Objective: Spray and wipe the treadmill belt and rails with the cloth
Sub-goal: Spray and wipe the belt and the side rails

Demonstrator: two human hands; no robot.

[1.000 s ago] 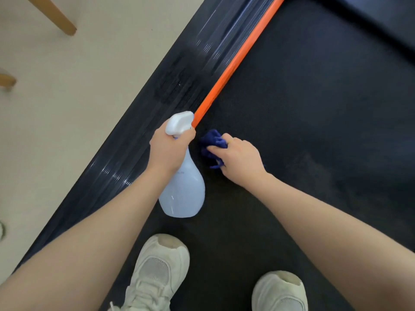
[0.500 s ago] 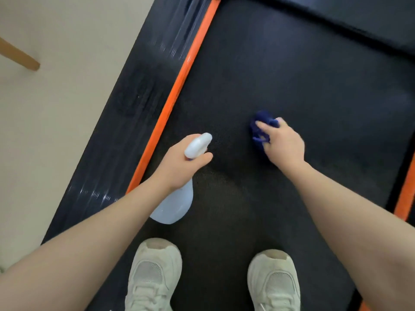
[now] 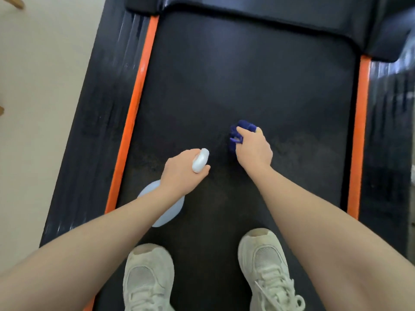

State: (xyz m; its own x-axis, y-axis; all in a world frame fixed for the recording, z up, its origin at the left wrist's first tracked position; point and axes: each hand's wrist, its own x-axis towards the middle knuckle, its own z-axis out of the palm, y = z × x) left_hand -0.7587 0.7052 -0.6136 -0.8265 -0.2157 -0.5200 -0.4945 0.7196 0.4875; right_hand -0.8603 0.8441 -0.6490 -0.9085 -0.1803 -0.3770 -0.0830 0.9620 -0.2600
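Right hand (image 3: pixel 252 149) grip: closed on blue cloth (image 3: pixel 238 134), now mid-belt (image 3: pixel 247 70), shifted from left orange rail (image 3: pixel 132 108) | Left hand (image 3: pixel 182 173) grip: around spray bottle (image 3: pixel 167 207) | Judged: wiping advances across belt.

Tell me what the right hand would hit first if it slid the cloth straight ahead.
Nothing stands in its line: the right hand with the cloth has bare belt ahead, up to the black cover at the front, probably the first thing met.

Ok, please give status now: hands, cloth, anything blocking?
Left hand grips spray bottle. Right hand holds cloth on belt. Only the shoes stand on it.
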